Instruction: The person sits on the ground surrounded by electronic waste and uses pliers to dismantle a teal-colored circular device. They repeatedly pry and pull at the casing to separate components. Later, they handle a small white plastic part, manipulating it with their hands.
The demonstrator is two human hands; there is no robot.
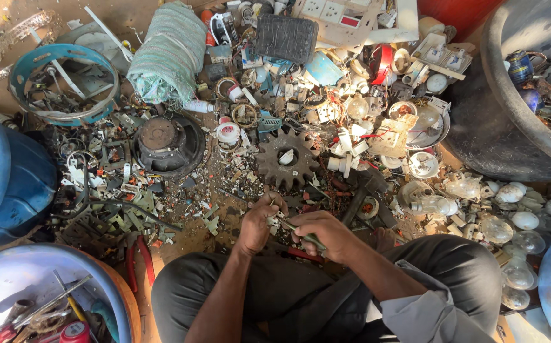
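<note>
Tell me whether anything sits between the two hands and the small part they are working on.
Nothing visible does. The left hand pinches the small pale part directly, and the right hand brings a green-handled tool up to it. The scrap lies beyond the hands.

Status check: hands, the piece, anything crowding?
Left hand pinches small pale part. Right hand grips green-handled tool against it. Rusty gear and scrap lie close ahead.

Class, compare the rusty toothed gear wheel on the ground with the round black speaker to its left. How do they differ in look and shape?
The gear wheel is rust-brown; the speaker is black with a brownish centre. The gear wheel has teeth around its rim, while the speaker's rim is smooth. The gear wheel has an open hole in the middle; the speaker's middle is a closed round cap. Both are round and lie flat among the scrap.
</note>
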